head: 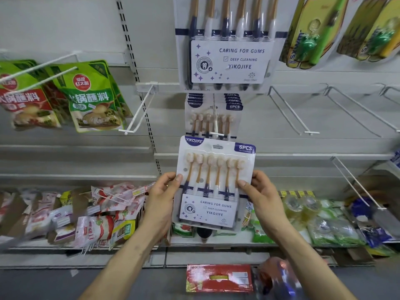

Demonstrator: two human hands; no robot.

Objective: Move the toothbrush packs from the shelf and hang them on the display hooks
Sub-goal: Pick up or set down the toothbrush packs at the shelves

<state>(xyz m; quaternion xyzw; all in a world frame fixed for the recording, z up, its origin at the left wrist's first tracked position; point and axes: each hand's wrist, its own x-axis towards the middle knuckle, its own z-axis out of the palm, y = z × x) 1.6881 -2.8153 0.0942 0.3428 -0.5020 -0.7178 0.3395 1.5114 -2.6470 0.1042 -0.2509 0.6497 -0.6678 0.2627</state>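
Observation:
I hold a white YIKOJIFE toothbrush pack [214, 182] upright in front of the display wall. My left hand [161, 199] grips its left edge, thumb on the front. My right hand [263, 195] grips its right edge the same way. The pack's hang hole sits just below the tip of a white display hook [215, 126]. Several identical packs [213, 114] hang further back on that hook. A larger view of another such pack [227, 50] hangs on the row above.
Empty wire hooks [290, 111] stick out to the right and one [138, 113] to the left. Green sauce pouches [91, 96] hang at left. The lower shelf [216, 243] holds mixed packets. A red box [218, 278] lies on the floor.

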